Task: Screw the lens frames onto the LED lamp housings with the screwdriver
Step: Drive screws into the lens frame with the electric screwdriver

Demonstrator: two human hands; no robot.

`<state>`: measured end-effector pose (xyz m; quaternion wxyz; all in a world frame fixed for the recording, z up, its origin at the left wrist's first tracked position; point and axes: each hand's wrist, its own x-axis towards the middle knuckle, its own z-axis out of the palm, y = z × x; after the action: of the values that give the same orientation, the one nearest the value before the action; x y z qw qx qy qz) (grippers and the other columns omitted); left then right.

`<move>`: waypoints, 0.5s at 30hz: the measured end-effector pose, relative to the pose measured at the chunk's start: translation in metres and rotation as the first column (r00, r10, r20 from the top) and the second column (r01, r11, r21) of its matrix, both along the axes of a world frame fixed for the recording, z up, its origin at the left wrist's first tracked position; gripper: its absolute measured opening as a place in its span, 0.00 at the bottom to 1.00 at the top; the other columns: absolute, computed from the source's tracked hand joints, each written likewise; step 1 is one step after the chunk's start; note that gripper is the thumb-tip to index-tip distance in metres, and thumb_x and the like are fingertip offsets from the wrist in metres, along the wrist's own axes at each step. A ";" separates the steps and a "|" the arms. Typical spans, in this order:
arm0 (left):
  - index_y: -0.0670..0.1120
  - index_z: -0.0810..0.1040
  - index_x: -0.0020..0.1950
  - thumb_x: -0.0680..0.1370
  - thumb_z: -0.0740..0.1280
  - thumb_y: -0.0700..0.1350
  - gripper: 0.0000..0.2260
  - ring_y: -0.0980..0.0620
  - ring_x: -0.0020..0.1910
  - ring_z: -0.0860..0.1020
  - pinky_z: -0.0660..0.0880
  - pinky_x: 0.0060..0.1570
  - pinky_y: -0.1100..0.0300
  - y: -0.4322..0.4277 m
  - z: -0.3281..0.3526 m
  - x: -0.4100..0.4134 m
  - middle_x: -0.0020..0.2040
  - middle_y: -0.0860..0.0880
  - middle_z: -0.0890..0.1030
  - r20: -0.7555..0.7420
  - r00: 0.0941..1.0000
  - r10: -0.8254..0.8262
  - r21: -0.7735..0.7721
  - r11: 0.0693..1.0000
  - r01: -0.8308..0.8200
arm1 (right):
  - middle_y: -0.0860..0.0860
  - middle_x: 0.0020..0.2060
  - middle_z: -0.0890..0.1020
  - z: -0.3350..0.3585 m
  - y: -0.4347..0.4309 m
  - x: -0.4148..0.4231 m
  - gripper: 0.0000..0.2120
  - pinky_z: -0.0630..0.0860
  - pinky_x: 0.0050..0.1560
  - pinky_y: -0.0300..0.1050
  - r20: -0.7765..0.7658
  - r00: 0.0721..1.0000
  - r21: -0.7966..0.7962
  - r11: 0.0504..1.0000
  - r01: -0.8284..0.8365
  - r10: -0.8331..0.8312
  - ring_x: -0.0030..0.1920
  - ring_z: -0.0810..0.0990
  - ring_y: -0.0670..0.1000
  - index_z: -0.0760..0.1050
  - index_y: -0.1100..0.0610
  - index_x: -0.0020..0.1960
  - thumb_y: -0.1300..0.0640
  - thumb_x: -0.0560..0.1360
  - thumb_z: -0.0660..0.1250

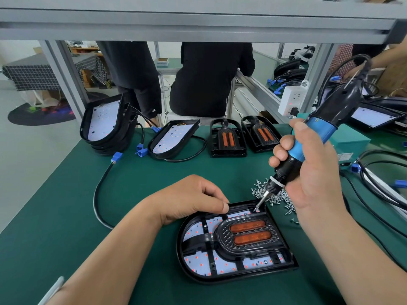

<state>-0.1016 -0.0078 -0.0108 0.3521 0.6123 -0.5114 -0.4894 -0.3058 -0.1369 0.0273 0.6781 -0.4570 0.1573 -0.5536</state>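
Note:
A black LED lamp housing (284,264) lies flat on the green mat in front of me. A black lens frame (248,235) with two orange lenses sits inside it, over the white LED board. My right hand (312,172) grips the blue and black electric screwdriver (308,139); its bit tip touches the housing's far right corner. My left hand (193,199) rests on the housing's far edge, fingers curled, thumb and forefinger pressed together. Whether they pinch a screw is hidden.
A pile of small silver screws (273,195) lies just beyond the housing. Two loose lens frames (228,137) and further housings (174,137) with blue connectors stand at the back. Cables (378,172) run along the right. People sit behind the bench.

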 end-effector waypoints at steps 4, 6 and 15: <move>0.47 0.89 0.48 0.72 0.77 0.47 0.07 0.57 0.41 0.84 0.79 0.45 0.63 0.000 0.000 0.000 0.44 0.51 0.88 0.005 1.000 -0.002 -0.003 1.000 0.002 | 0.49 0.36 0.74 0.001 0.004 0.002 0.08 0.76 0.34 0.44 -0.003 1.000 -0.032 0.999 -0.015 0.015 0.33 0.73 0.50 0.78 0.51 0.54 0.50 0.78 0.73; 0.47 0.89 0.48 0.72 0.77 0.47 0.07 0.57 0.41 0.84 0.79 0.45 0.64 0.000 0.000 0.000 0.43 0.51 0.88 0.007 1.000 -0.004 -0.006 1.000 0.004 | 0.49 0.36 0.74 0.002 0.006 0.002 0.07 0.76 0.34 0.44 -0.002 1.000 -0.044 0.999 -0.019 0.019 0.33 0.73 0.50 0.79 0.50 0.54 0.50 0.78 0.73; 0.45 0.89 0.47 0.71 0.77 0.46 0.07 0.59 0.40 0.82 0.76 0.45 0.66 -0.002 -0.001 -0.001 0.42 0.53 0.88 0.060 0.998 -0.011 -0.023 1.000 0.013 | 0.50 0.37 0.73 0.002 0.009 0.002 0.09 0.75 0.34 0.46 -0.057 0.995 -0.145 0.985 -0.095 0.087 0.33 0.72 0.51 0.78 0.50 0.59 0.52 0.80 0.70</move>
<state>-0.1026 -0.0095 -0.0120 0.3407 0.6196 -0.5311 -0.4669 -0.3039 -0.1279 0.0290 0.6628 -0.5265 0.1120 -0.5206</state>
